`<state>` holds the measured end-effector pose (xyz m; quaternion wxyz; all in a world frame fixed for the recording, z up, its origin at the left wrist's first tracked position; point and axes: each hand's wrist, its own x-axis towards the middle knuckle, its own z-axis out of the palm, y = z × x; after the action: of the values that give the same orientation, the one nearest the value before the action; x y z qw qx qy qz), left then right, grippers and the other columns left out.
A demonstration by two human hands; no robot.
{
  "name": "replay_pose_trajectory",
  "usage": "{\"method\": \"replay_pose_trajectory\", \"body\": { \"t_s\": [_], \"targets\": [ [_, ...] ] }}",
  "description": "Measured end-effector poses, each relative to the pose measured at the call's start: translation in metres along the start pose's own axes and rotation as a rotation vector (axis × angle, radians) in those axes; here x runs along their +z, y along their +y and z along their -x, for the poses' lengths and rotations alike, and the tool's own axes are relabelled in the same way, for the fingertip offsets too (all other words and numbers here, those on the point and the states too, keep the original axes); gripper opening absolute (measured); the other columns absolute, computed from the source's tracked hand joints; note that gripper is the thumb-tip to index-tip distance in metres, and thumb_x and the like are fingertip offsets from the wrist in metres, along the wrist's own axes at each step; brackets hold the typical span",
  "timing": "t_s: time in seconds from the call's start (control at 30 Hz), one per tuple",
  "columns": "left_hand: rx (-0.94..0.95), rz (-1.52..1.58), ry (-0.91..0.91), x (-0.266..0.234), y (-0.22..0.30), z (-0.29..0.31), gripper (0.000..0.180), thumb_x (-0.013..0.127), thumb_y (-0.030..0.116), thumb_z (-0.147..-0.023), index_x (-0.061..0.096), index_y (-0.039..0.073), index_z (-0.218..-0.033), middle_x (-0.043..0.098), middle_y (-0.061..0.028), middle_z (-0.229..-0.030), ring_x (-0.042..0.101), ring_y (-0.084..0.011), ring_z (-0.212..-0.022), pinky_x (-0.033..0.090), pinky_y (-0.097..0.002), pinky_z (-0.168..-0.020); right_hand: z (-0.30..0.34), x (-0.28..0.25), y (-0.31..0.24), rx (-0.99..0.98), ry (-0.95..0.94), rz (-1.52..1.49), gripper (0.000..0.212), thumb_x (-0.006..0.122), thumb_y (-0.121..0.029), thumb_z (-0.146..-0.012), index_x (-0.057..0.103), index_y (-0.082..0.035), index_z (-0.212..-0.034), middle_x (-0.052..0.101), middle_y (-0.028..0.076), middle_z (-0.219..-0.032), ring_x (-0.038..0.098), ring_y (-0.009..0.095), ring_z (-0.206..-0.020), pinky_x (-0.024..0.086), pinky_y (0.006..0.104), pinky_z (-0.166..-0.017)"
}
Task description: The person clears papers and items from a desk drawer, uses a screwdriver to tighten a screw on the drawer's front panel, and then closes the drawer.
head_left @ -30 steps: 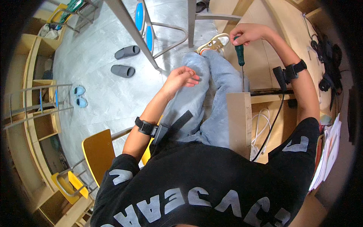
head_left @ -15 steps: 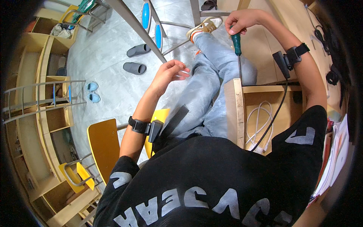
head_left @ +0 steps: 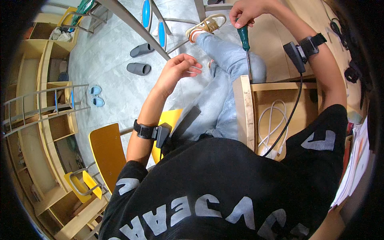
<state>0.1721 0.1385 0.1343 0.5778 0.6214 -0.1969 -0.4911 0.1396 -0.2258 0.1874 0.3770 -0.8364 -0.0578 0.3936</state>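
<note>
My right hand (head_left: pixel 249 13) pinches the handle end of a screwdriver (head_left: pixel 243 39) with a dark green grip. Its thin shaft points down along the far face of an open wooden drawer (head_left: pixel 245 106); the tip is hidden behind the drawer's edge. Over the floor, left of my legs, my left hand (head_left: pixel 180 71) hangs in the air with fingers loosely curled and apart, holding nothing. Inside the drawer lies a white cable (head_left: pixel 262 134) in loose loops.
Yellow chairs (head_left: pixel 107 154) stand on the left. Grey slippers (head_left: pixel 139 69) and light blue slippers (head_left: pixel 97 101) lie on the floor near a metal frame (head_left: pixel 138 28). Papers (head_left: pixel 352 168) are stacked at the right, and a black cable (head_left: pixel 298 104) hangs from my right wrist strap.
My right hand and the screwdriver have shifted slightly up and left in the picture, as has most of the scene. The grip on the handle is kept; my left hand remains empty.
</note>
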Motion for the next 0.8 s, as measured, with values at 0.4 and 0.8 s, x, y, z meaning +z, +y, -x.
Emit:
{"method": "replay_pose_trajectory", "body": {
  "t_s": [0.4, 0.8],
  "targets": [
    [0.172, -0.029, -0.226, 0.047, 0.015, -0.070, 0.024, 0.053, 0.015, -0.094, 0.056, 0.000, -0.113, 0.065, -0.0135, -0.111, 0.065, -0.0204, -0.097, 0.051, -0.0309, -0.088, 0.015, 0.018, -0.015, 0.008, 0.147, 0.003, 0.031, 0.063, -0.035, -0.092, 0.066, -0.005, -0.086, 0.059, -0.002, -0.068, 0.053, 0.008, -0.060, 0.042, 0.0247, -0.053],
    [0.092, 0.775, -0.592, 0.094, -0.014, -0.126, 0.037, 0.047, 0.013, -0.098, 0.041, -0.005, -0.130, 0.056, -0.0258, -0.124, 0.060, -0.0349, -0.111, 0.051, -0.0436, -0.095, 0.013, 0.016, -0.031, -0.036, 0.073, -0.108, 0.021, 0.064, -0.008, -0.086, 0.063, 0.001, -0.106, 0.064, 0.005, -0.088, 0.057, 0.012, -0.080, 0.046, 0.0264, -0.072]
  ]
}}
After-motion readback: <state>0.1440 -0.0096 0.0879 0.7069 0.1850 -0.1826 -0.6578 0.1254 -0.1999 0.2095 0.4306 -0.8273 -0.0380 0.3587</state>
